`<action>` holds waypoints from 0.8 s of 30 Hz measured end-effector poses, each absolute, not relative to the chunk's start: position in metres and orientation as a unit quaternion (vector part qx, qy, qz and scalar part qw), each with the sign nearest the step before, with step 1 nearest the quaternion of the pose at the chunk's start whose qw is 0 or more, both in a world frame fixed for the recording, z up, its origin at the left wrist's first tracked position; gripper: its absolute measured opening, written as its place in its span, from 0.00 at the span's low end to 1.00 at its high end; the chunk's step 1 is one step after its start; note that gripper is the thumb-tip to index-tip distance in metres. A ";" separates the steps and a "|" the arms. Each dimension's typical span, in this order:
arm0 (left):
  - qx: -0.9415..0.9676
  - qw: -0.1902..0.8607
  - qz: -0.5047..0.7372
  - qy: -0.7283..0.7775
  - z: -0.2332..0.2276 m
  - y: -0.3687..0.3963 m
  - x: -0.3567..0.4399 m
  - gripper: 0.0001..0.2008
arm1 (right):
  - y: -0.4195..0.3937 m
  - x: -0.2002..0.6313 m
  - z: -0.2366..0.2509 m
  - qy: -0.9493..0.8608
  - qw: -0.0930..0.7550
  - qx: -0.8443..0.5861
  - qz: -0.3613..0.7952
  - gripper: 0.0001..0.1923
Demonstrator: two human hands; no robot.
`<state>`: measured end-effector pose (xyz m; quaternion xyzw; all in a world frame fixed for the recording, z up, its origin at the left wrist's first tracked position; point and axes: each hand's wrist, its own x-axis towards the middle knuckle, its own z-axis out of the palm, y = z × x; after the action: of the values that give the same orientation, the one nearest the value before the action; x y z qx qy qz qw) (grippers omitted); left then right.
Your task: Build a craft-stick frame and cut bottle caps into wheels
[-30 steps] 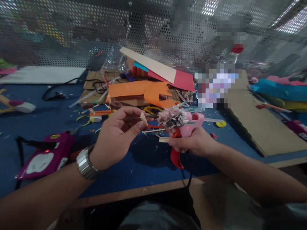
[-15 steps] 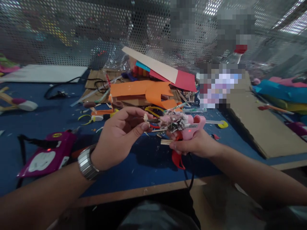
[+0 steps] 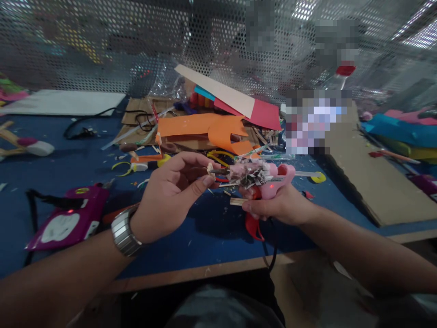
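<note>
We count two hands above the table's (image 3: 205,237) front edge. The right hand (image 3: 276,205) is wrapped tight around one pink glue gun (image 3: 273,180), one wooden stick (image 3: 239,201) trapped under its fingers. The left hand (image 3: 170,198) pinches one small wood chip (image 3: 210,169) at the gun's nozzle. One magenta device (image 3: 68,218) lies near the left edge; one orange paper sheet (image 3: 205,127) lies toward the back edge.

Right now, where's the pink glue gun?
Head view, centre-right: the pink glue gun is gripped in the right hand, its nozzle toward the left hand, above the blue table.
</note>
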<state>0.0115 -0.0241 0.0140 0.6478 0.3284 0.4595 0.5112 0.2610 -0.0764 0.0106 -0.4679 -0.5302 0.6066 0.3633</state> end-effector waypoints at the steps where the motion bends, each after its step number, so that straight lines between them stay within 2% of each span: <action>1: 0.649 0.509 0.460 0.329 0.014 -0.024 0.011 0.14 | -0.076 0.261 0.011 -0.529 0.363 -0.470 0.607 0.21; 24: 0.663 0.492 0.472 0.308 0.012 -0.024 0.011 0.09 | -0.077 0.261 0.011 -0.511 0.344 -0.491 0.616 0.19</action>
<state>0.0106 -0.0243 0.0123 0.6628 0.3085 0.4723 0.4925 0.2606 -0.0770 0.0106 -0.4905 -0.5112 0.6161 0.3442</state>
